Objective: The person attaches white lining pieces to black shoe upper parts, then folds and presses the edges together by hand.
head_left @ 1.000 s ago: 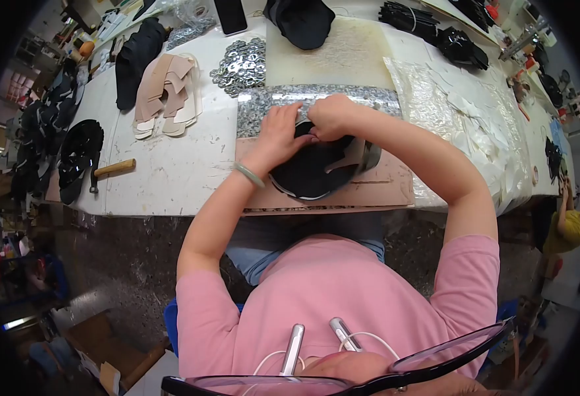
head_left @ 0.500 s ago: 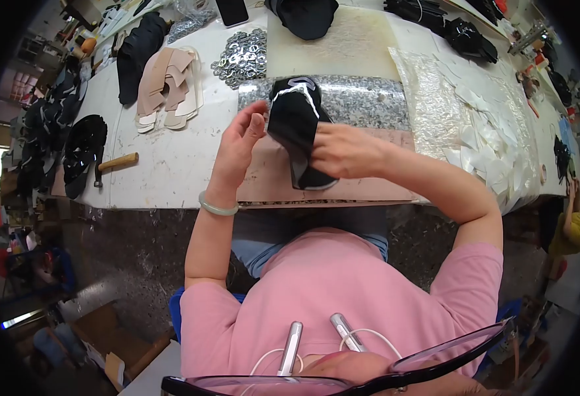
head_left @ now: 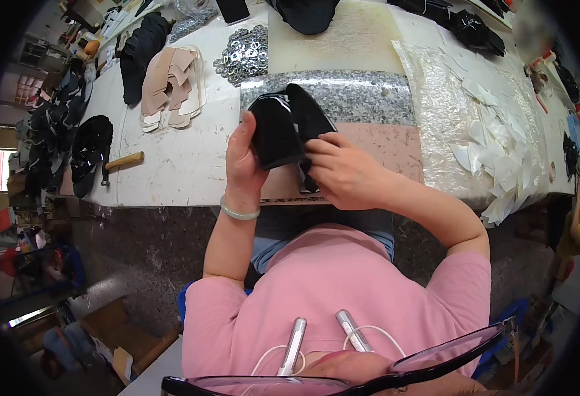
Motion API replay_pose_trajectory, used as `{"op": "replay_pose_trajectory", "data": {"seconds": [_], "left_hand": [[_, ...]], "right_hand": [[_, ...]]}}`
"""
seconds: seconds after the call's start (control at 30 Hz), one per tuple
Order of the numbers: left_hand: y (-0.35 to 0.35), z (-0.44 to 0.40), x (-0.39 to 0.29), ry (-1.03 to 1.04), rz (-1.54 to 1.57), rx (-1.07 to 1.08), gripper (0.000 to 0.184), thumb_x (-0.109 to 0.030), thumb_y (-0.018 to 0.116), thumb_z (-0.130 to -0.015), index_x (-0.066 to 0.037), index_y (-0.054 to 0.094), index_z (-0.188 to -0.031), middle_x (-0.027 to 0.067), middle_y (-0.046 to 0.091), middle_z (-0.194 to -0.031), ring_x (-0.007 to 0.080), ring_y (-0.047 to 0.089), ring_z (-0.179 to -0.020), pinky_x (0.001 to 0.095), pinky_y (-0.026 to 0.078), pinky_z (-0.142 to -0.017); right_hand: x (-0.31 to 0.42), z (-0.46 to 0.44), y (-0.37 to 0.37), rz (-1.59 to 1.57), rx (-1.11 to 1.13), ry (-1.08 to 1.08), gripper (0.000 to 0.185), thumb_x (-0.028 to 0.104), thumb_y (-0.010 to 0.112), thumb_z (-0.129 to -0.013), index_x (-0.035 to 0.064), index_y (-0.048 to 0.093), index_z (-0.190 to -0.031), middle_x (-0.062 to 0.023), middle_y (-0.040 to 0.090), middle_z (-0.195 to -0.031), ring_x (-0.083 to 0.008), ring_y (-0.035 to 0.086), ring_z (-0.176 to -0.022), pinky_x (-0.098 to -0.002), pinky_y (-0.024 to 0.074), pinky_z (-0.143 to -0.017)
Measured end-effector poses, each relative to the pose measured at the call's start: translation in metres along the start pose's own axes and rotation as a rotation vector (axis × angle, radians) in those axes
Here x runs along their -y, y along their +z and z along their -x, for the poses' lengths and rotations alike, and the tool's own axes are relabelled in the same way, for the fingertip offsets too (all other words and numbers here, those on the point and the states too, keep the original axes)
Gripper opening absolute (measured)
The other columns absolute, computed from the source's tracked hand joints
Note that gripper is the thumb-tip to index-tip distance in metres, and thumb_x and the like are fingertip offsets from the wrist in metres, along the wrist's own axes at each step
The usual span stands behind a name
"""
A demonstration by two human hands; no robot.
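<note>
A glossy black shoe upper (head_left: 275, 135), folded into curved flaps, is held up over the near edge of the worktable. My left hand (head_left: 245, 158) grips its left side, the thumb along the edge and the other fingers hidden behind it. On its right side, the curled fingers of my right hand (head_left: 342, 168) close on the lower part of the other flap. Underneath lie a pinkish board (head_left: 385, 152) and, behind that, a speckled grey stone slab (head_left: 362, 92).
To the left are a hammer (head_left: 125, 160), glossy black pieces (head_left: 92, 148), beige cut pieces (head_left: 170, 86) and a heap of metal rings (head_left: 245, 53). A phone (head_left: 233, 10) lies at the back. White cut pieces (head_left: 481, 132) rest on clear plastic at right.
My left hand has moved right and taken hold of the shoe upper, which has turned and spread into two flaps. My right hand has shifted slightly down, still gripping it.
</note>
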State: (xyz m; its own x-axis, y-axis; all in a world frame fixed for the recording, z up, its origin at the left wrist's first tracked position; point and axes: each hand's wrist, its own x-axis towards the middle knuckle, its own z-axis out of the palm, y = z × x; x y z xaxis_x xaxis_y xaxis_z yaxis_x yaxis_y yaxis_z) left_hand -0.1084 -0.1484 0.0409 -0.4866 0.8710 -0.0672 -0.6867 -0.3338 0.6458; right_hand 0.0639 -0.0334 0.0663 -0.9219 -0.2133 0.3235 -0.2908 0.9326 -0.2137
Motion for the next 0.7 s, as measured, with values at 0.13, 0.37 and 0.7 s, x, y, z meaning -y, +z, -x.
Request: {"op": "replay_pose_trajectory", "data": {"seconds": [0.13, 0.37, 0.7], "left_hand": [[-0.009, 0.008, -0.003, -0.087, 0.058, 0.002, 0.041, -0.04, 0.043, -0.1, -0.005, 0.06, -0.11, 0.0101, 0.068, -0.095, 0.0209, 0.068, -0.082, 0.0329, 0.056, -0.076], [0.009, 0.012, -0.004, -0.031, 0.007, -0.158, 0.044, -0.042, 0.04, -0.1, -0.004, 0.058, -0.113, 0.0098, 0.066, -0.1, 0.0205, 0.066, -0.09, 0.0345, 0.055, -0.079], [0.057, 0.013, -0.025, 0.17, -0.769, 0.139, 0.039, -0.034, 0.046, -0.101, 0.001, 0.064, -0.101, 0.0012, 0.061, -0.094, 0.0092, 0.052, -0.088, 0.0235, 0.041, -0.078]], "right_hand": [[0.009, -0.001, -0.017, 0.188, 0.212, -0.174, 0.018, 0.019, 0.061, -0.077, 0.0039, 0.07, -0.079, -0.0074, 0.063, -0.095, -0.0225, 0.051, -0.113, -0.0423, 0.0345, -0.101], [0.007, -0.026, -0.056, -0.38, 0.229, 0.389, 0.047, 0.048, 0.064, -0.082, 0.0011, 0.061, -0.081, -0.0123, 0.062, -0.096, -0.0276, 0.06, -0.084, -0.0374, 0.0459, -0.072], [-0.015, 0.0, -0.042, -1.399, -0.577, 0.706, 0.023, 0.023, 0.059, -0.095, -0.0003, 0.061, -0.098, 0.0006, 0.062, -0.088, -0.0044, 0.054, -0.079, -0.0199, 0.0444, -0.071]]}}
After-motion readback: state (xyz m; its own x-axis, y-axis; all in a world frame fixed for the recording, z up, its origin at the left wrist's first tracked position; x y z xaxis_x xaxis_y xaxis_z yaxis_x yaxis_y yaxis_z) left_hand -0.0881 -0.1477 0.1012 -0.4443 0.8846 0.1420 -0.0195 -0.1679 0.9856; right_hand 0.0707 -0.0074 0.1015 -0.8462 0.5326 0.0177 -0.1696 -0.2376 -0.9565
